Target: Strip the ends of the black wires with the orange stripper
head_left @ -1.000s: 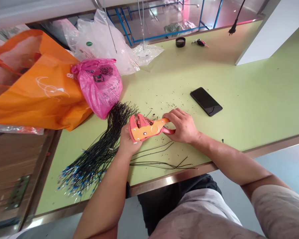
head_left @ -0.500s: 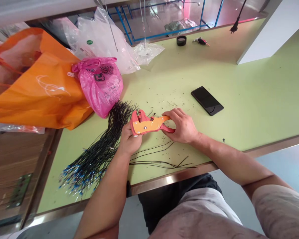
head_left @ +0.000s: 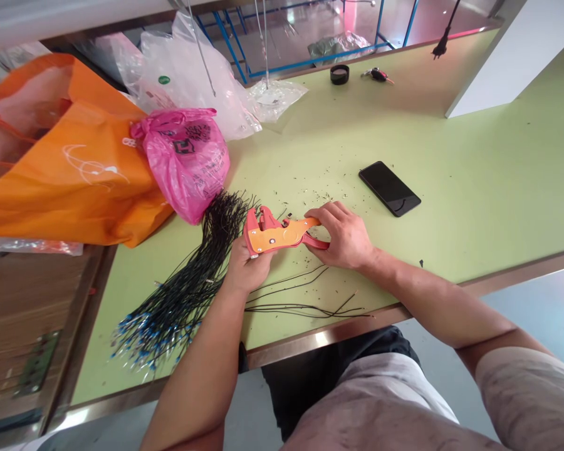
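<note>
The right hand (head_left: 346, 237) grasps the orange-and-red hand tool (head_left: 279, 238) by its handle end, the back of the hand turned up and the fingers bent around the far, orange handle; the near, red handle lies against the same hand, and a gap shows between the two handles. The right forearm (head_left: 413, 291) slants in from the near right, reaching left and far across the table edge, with the elbow bent.

The left hand (head_left: 248, 266) sits at the tool's other end, just to the near side of its notched head and partly beneath it; the head covers most of the fingers, so I cannot tell whether they are clenched on anything or only steadying the tool. The left forearm (head_left: 216, 338) rises from the near left, angled far and slightly right, the wrist nearly straight.

The tool lies crosswise between the two hands above the green table (head_left: 474, 163), head to the left and handles to the right; left of the left hand spreads a bundle of black wires (head_left: 195, 275), with blue parts at its near end; a few loose wires (head_left: 286, 307) stretch right along the near edge; a phone (head_left: 390, 189) rests to the far right of the right hand.
</note>
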`<state>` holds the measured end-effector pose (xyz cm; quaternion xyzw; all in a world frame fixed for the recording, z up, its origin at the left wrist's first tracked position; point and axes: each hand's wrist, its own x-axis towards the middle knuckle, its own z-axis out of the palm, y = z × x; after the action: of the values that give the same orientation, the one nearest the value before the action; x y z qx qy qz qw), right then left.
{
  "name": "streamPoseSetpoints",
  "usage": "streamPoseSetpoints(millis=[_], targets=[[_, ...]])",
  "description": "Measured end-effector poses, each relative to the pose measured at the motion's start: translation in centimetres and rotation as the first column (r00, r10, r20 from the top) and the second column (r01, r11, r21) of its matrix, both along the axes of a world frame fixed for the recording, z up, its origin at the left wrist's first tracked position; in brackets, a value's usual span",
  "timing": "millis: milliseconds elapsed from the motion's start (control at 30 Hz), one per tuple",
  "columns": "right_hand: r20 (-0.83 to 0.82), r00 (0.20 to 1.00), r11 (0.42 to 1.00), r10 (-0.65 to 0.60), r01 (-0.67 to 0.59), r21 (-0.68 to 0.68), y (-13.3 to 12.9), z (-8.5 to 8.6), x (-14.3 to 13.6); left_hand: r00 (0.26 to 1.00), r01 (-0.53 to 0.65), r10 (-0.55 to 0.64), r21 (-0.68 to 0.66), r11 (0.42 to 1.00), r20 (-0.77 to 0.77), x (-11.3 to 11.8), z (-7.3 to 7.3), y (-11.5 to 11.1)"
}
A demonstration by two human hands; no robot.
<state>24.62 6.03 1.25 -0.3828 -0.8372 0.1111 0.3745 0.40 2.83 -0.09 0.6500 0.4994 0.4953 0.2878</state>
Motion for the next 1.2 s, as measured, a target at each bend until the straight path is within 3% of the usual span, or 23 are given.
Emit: streamPoseSetpoints(millis=[333, 633, 800, 1000, 1200], targets=[[0.064, 0.998, 0.999, -0.024, 0.023, 0.029, 0.3, 0.0, 0.0, 1.0, -0.004, 0.004, -0.023, 1.0, 0.006, 0.7, 0.9, 0.0], [0.057, 0.996, 0.998, -0.065, 0.065, -0.007, 0.5, -0.5, 0.2, 0.994, -0.017, 0.026, -0.083, 0.996, 0.106, 0.3, 0.0, -0.2], [-0.052, 0.999, 1.0, -0.008, 0.01, 0.03, 0.3, 0.2, 0.0, 0.999, -0.047, 0.047, -0.041, 0.998, 0.009, 0.5, 0.5, 0.3], [-0.031, 0.999, 1.0, 0.019, -0.019, 0.012, 0.1, -0.1, -0.1, 1.0, -0.011, 0.011, 0.027, 1.0, 0.015, 0.4, 0.5, 0.3], [-0.059, 0.998, 1.0, 0.021, -0.02, 0.016, 0.1, -0.2, -0.2, 0.995, -0.038, 0.041, 0.028, 0.999, -0.088, 0.7, 1.1, -0.1]])
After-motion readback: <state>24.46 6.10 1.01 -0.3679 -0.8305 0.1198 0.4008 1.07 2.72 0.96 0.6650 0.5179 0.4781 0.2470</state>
